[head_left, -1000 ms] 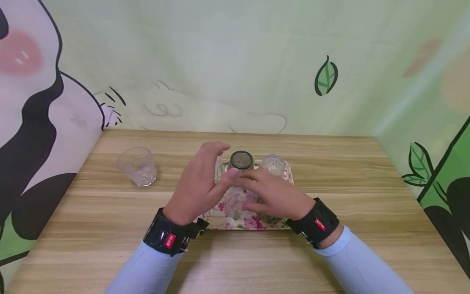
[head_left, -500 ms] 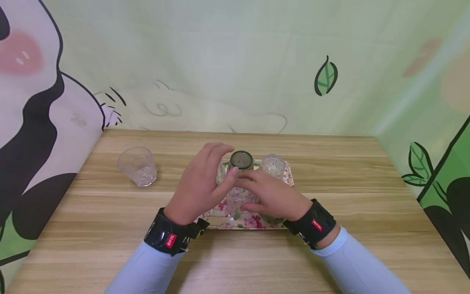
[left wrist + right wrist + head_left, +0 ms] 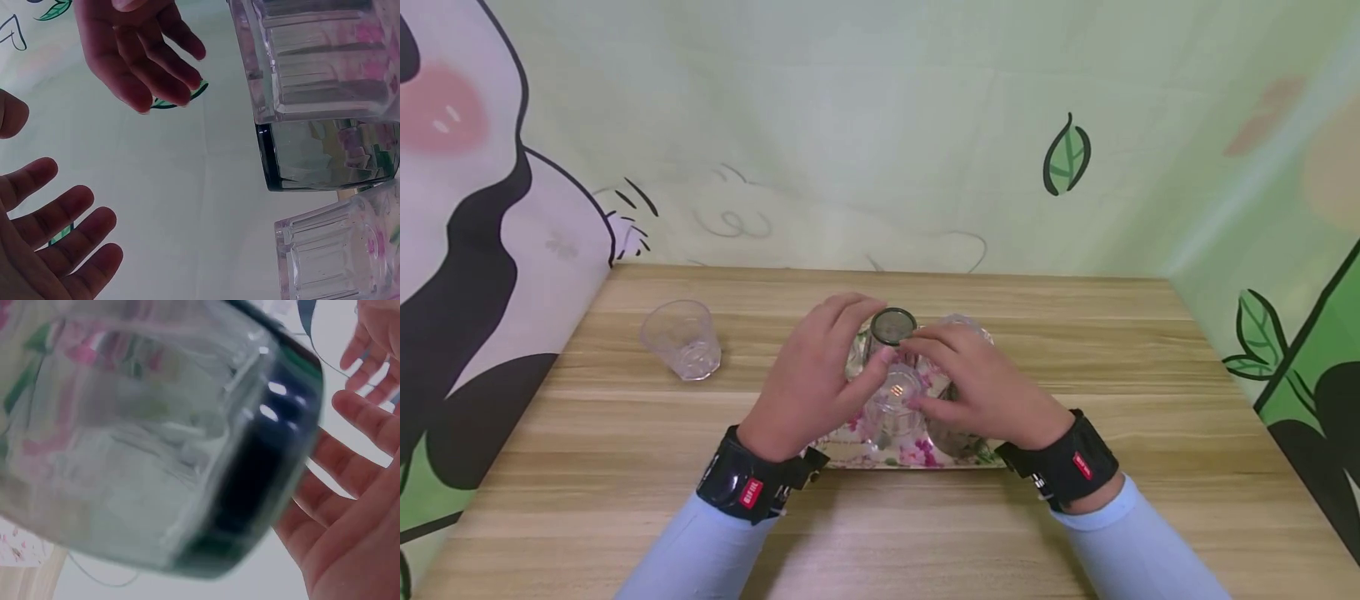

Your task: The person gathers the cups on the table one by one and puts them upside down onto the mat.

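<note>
In the head view, my left hand (image 3: 816, 379) and right hand (image 3: 988, 387) hover over a floral tray (image 3: 850, 457), fingers loosely bent and holding nothing. An upturned clear glass (image 3: 895, 408) stands between them. Behind it is an upturned glass with a dark green base (image 3: 893, 327). Another clear glass (image 3: 962, 319) is mostly hidden behind the right hand. Beneath that hand a darker glass (image 3: 951, 437) partly shows. The left wrist view has both hands apart from the glasses. A large green-tinted glass (image 3: 125, 456) fills much of the right wrist view, beside the right fingers.
A clear tumbler (image 3: 681, 342) stands alone on the wooden table (image 3: 625, 467), left of the tray. A printed cloth wall (image 3: 865, 142) rises behind the table, with similar panels on both sides.
My right hand has moved to the right, uncovering the base of the middle clear glass and covering more of the back right one. My left hand has shifted slightly right.
</note>
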The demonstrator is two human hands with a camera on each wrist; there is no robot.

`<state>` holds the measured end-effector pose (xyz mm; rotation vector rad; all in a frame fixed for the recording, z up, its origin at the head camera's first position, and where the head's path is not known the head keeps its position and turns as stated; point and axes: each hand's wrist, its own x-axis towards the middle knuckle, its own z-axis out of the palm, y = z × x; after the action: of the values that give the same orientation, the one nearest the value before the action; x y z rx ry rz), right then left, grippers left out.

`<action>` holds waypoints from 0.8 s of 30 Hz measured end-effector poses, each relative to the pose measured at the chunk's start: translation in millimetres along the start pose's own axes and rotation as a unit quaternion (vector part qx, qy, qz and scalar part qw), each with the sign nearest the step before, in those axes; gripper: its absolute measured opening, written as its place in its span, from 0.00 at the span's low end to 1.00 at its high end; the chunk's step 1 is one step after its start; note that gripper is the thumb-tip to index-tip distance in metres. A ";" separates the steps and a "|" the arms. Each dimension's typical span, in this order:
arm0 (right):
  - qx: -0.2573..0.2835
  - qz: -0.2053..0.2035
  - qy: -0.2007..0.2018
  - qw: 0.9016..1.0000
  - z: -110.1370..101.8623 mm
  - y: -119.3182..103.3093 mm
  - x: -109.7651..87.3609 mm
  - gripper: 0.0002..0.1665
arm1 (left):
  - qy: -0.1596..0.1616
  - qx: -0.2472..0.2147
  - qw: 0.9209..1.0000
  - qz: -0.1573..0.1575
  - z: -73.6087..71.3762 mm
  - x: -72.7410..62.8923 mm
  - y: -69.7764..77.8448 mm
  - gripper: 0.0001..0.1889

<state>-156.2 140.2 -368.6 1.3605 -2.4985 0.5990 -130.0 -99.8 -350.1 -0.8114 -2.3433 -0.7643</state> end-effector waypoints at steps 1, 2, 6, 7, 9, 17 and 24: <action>0.002 0.001 0.005 1.000 -1.6 0.6 -0.7 0.37 | 0.000 0.001 1.000 0.001 0.0 0.0 0.2 0.26; 0.003 0.003 0.009 1.000 -2.9 1.3 -1.7 0.37 | 0.001 0.002 1.000 0.002 0.0 0.0 0.5 0.26; 0.003 0.018 0.013 1.000 -8.1 2.8 -5.7 0.38 | 0.000 0.004 1.000 0.001 -0.1 0.2 1.4 0.26; 0.002 0.022 0.014 1.000 -9.2 3.4 -6.6 0.38 | -0.001 0.004 1.000 0.001 -0.1 0.3 1.5 0.27; -0.001 0.027 0.018 0.999 -11.2 4.3 -8.1 0.38 | -0.003 0.008 1.000 0.001 0.2 0.5 1.6 0.27; -0.003 0.038 0.054 0.998 -16.9 8.3 -8.2 0.38 | -0.007 0.013 1.000 0.002 0.2 -0.9 1.8 0.29; -0.008 0.057 0.071 0.996 -22.3 9.5 -8.2 0.37 | -0.009 0.013 1.000 0.006 1.6 -1.0 2.5 0.29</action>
<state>-159.5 161.1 -354.3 1.1324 -2.4734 0.6718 -128.1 -97.5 -350.9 -0.8224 -2.3575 -0.7229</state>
